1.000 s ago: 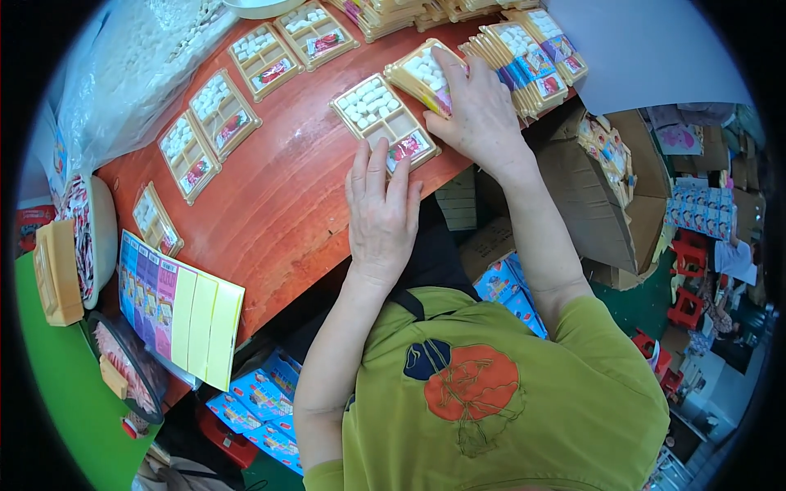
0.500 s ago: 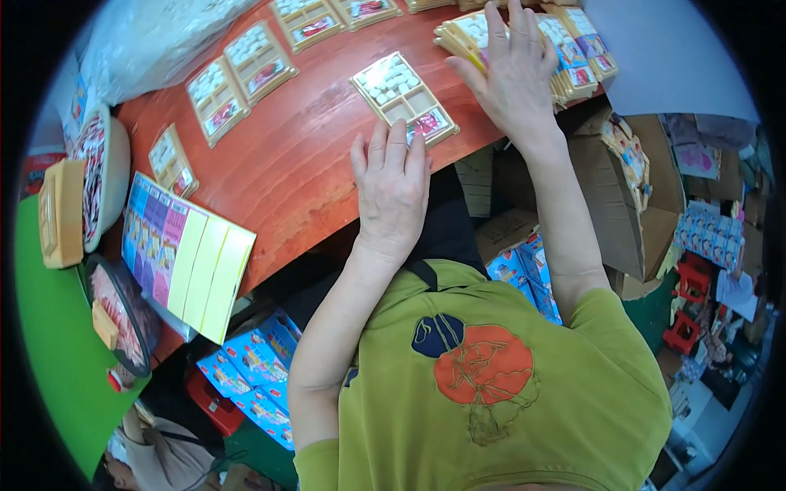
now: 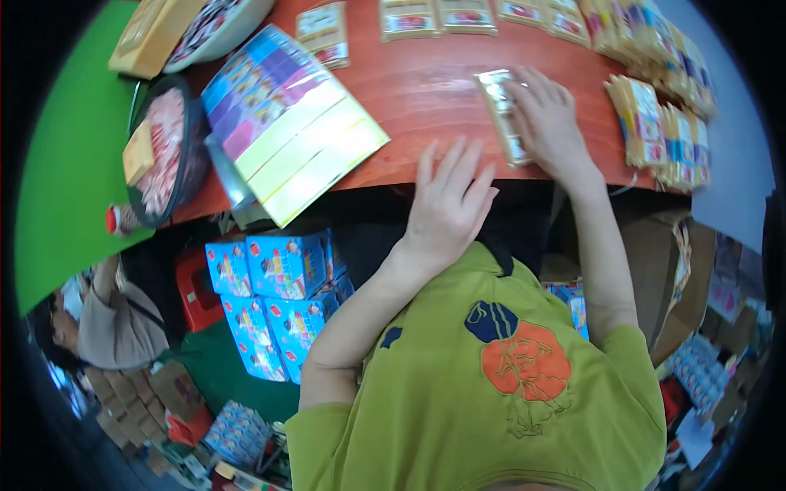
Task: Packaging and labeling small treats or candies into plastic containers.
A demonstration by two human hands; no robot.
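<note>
My right hand [image 3: 550,123] is curled over a small beige compartment tray [image 3: 499,114] near the table's front edge. The hand covers the tray's right side, and its contents are hard to make out. To the left, my left hand [image 3: 449,204] hovers by the table edge, its fingers spread and nothing in them. Beyond the hands, similar trays [image 3: 409,23] stand in a row along the far side of the red-brown table [image 3: 434,90]. Stacked trays [image 3: 640,123] with colourful wrapping are to the right of my right hand.
A printed sheet [image 3: 315,155] overhangs the table's front left. Left of it are a dark-rimmed basket [image 3: 196,147] of pink packets and a pale bowl [image 3: 255,20]. Blue boxes [image 3: 286,270] and a red stool [image 3: 195,286] stand below; another person [image 3: 123,323] is at far left.
My view has turned, so the table sits differently. My right hand has left the stacked trays and come onto the single tray. My left hand has come away from that tray, fingers spread.
</note>
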